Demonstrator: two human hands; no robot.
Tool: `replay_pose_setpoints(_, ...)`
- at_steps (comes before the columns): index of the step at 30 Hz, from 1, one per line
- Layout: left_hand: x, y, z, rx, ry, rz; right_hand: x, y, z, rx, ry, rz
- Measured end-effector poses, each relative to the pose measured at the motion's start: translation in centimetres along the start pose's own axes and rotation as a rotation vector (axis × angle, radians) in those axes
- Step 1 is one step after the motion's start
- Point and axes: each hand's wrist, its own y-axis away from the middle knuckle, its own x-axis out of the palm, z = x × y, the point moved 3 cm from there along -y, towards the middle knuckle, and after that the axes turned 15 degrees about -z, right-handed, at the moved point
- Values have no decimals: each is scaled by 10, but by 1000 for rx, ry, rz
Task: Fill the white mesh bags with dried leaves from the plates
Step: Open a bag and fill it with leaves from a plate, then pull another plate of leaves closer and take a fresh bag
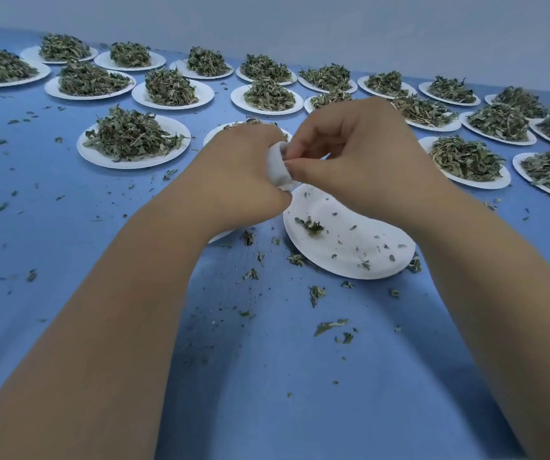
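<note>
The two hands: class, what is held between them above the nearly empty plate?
In the head view, a white mesh bag sits between the left hand and right hand, pinched by both, above the nearly empty plate.

looks to us like a small packing or processing workroom, not a home kitchen: long table under a blue cloth [68, 227], rows of identical white paper plates [180, 104] each heaped with dried leaves [131, 136], bare pale wall [333, 24] behind.

near cloth [267, 376]: open | far: heaped plates [133, 141] crowd, narrow gaps
</note>
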Motion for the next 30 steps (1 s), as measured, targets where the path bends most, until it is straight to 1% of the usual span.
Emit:
replay_pose_setpoints(3,1,-2,1,44,-17,-17,8,1,3,-8,-9,23)
replay_pose_setpoints(7,-2,-6,10,9,-37,-96,7,6,6,35,-143,131)
replay_pose_setpoints(9,-2,-8,10,36,-73,-134,13,10,9,32,-90,205)
replay_pose_setpoints(10,-3,-10,10,40,-88,-158,16,10,11,26,-70,213)
replay_pose_setpoints(11,-4,-11,11,28,-88,-183,18,9,13,30,-82,178)
replay_pose_setpoints(12,-8,-11,12,-4,-71,-218,19,5,15,51,-131,89)
replay_pose_setpoints(14,-24,-9,22,-134,14,-331,21,-4,19,100,-300,-114)
replay_pose_setpoints(15,-36,-9,30,-212,75,-404,27,-9,22,119,-358,-135)
replay_pose_setpoints(16,-47,-8,40,-291,138,-478,39,-12,25,125,-367,-73)
replay_pose_setpoints(17,-60,-8,52,-365,220,-547,56,-14,31,110,-326,56)
replay_pose_setpoints(19,-84,-8,74,-477,515,-639,99,-16,46,74,-219,320)
replay_pose_setpoints(20,-95,-7,84,-521,669,-654,120,-17,57,65,-231,377)
replay_pose_setpoints(22,-119,-1,110,-576,884,-653,159,-24,82,62,-340,364)
replay_pose_setpoints(24,-147,5,142,-579,953,-674,197,-34,102,87,-428,315)
replay_pose_setpoints(26,-181,12,175,-564,926,-693,236,-45,124,95,-456,324)
replay_pose_setpoints(27,-198,16,193,-585,897,-705,255,-51,135,91,-457,320)
replay_pose_setpoints(28,-214,22,212,-613,879,-742,274,-58,145,81,-451,301)
replay_pose_setpoints(29,-228,29,233,-648,874,-812,294,-66,155,67,-445,268)
replay_pose_setpoints(30,-238,39,254,-692,883,-919,313,-74,164,52,-437,223)
